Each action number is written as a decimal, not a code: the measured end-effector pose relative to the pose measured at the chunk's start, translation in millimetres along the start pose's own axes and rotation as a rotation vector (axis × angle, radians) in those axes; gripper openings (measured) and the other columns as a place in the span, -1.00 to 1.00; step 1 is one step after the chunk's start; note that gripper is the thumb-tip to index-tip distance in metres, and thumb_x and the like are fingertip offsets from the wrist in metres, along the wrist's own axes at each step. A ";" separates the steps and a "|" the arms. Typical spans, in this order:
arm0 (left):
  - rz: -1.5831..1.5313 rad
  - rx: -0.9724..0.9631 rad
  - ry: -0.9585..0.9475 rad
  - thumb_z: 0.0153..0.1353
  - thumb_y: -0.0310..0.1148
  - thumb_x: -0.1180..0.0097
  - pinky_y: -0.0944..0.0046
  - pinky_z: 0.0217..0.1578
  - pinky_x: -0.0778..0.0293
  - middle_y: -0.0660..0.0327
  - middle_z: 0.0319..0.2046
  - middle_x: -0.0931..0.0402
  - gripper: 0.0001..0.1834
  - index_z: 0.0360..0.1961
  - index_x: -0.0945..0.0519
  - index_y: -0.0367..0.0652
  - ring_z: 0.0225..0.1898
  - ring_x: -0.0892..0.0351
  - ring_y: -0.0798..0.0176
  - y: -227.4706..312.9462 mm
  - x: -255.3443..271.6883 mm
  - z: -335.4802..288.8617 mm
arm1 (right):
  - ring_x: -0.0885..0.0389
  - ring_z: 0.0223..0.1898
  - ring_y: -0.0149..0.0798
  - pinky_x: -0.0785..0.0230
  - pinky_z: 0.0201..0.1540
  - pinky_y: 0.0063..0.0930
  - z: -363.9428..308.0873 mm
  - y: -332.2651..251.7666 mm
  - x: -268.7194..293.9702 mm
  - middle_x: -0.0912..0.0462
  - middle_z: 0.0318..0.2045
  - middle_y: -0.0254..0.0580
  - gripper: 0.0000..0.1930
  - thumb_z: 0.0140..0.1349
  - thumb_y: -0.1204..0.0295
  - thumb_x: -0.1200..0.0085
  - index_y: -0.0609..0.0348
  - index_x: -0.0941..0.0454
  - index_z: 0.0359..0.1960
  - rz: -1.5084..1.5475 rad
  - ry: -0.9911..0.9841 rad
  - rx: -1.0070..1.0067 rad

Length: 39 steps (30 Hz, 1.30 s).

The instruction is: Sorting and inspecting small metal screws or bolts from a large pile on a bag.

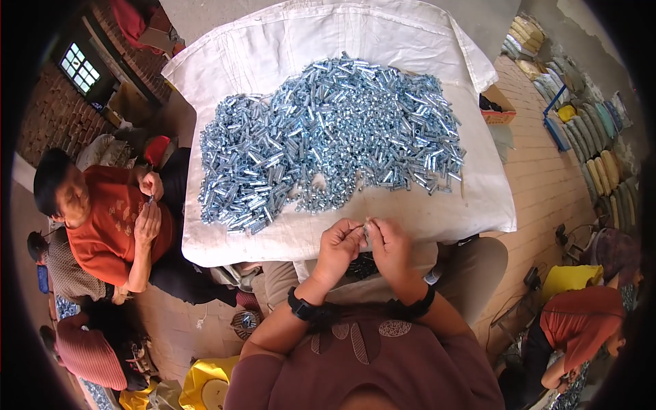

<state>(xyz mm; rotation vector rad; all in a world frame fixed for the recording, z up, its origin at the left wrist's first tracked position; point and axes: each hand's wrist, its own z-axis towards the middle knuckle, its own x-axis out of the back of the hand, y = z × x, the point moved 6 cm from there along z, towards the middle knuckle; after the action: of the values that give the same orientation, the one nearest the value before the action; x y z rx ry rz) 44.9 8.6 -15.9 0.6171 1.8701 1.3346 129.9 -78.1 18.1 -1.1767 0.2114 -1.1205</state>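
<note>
At cloth edge [451,222] | left fingers [351,236], right fingers [380,231] pinch small piece [367,224] | metal parts [328,130] beyond

A reddish-brown brick wall [51,113] curves through the upper left of the frame, where a small window [80,68] with dark bars and bright, pale panes sits in dark surroundings. A plain, greyish wall [577,34] shows at the upper right, with stacked sacks [605,171] down the right side. The pinkish-tan floor [540,157], crossed by joint lines, shows on both sides of the white-draped bench [482,198], which lies under soft, fairly even light
</note>
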 end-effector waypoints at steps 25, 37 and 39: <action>0.351 -0.221 0.339 0.17 -0.48 -0.05 0.41 -0.58 -0.33 0.23 -0.65 -0.47 -0.88 -0.43 -0.54 -0.33 -0.60 -0.36 0.47 -24.9 3.4 28.9 | -0.55 -0.41 0.08 -0.39 -0.35 -0.23 8.7 31.9 -16.2 -0.56 -0.41 0.06 -0.82 0.21 0.46 0.06 0.32 -0.52 -0.27 -0.239 -0.024 0.012; 0.303 -0.175 0.264 0.18 -0.47 -0.03 0.42 -0.60 -0.30 0.25 -0.69 -0.45 -0.83 -0.52 -0.51 -0.32 -0.64 -0.35 0.48 -29.1 3.9 30.6 | -0.56 -0.48 -0.02 -0.41 -0.40 -0.26 0.1 47.1 -19.9 -0.57 -0.49 -0.01 -0.86 0.17 0.46 -0.01 0.27 -0.56 -0.34 -0.146 0.088 0.028; 0.325 -0.208 0.296 0.18 -0.47 -0.04 0.42 -0.60 -0.30 0.25 -0.69 -0.44 -0.84 -0.52 -0.51 -0.31 -0.64 -0.34 0.48 -24.3 3.7 29.8 | -0.56 -0.49 -0.02 -0.40 -0.41 -0.25 1.8 43.8 -20.1 -0.58 -0.50 -0.02 -0.87 0.17 0.46 -0.01 0.25 -0.56 -0.35 -0.171 0.087 0.044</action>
<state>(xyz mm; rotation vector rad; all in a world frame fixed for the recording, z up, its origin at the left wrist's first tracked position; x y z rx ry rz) 67.1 20.4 -45.1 0.6632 1.8786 1.8935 146.9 -63.5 -24.6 -1.1239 0.1544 -1.3210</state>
